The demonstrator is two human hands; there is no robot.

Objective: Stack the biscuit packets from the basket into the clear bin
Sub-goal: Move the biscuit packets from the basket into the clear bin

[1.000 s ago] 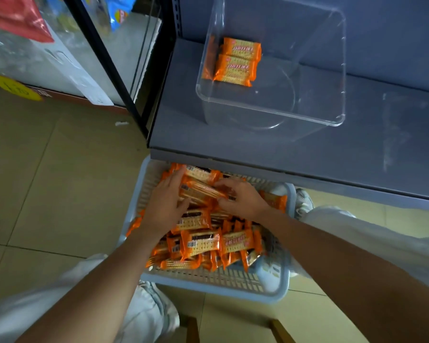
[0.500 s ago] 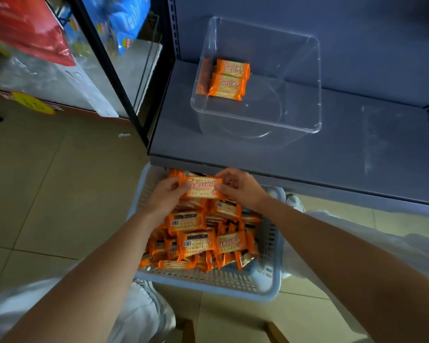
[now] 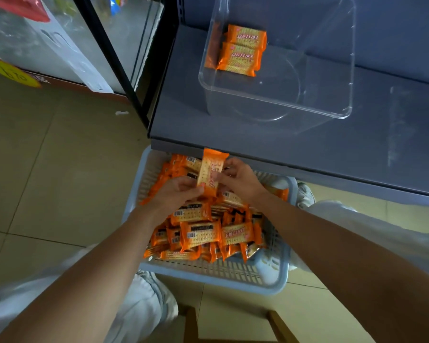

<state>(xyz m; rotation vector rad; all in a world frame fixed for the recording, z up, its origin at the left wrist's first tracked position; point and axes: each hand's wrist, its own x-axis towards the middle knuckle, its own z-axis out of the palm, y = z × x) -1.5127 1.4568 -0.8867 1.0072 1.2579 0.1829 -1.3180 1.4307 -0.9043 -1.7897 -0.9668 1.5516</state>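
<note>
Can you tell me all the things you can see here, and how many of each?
clear bin: one, see-through, on the grey shelf
packets in the bin: two showing, orange, far left corner
basket: one, pale blue, on the floor below the shelf edge
packets in the basket: too many to count, orange, heaped
held packet: one, orange, above the basket
shoe: one, white, right of the basket
left hand: one, pinches the held packet's near end
right hand: one, grips its right side

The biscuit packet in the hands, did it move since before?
Yes. The held packet turned endwise and moved away from the basket toward the shelf; its far end now overlaps the shelf's front edge.
</note>
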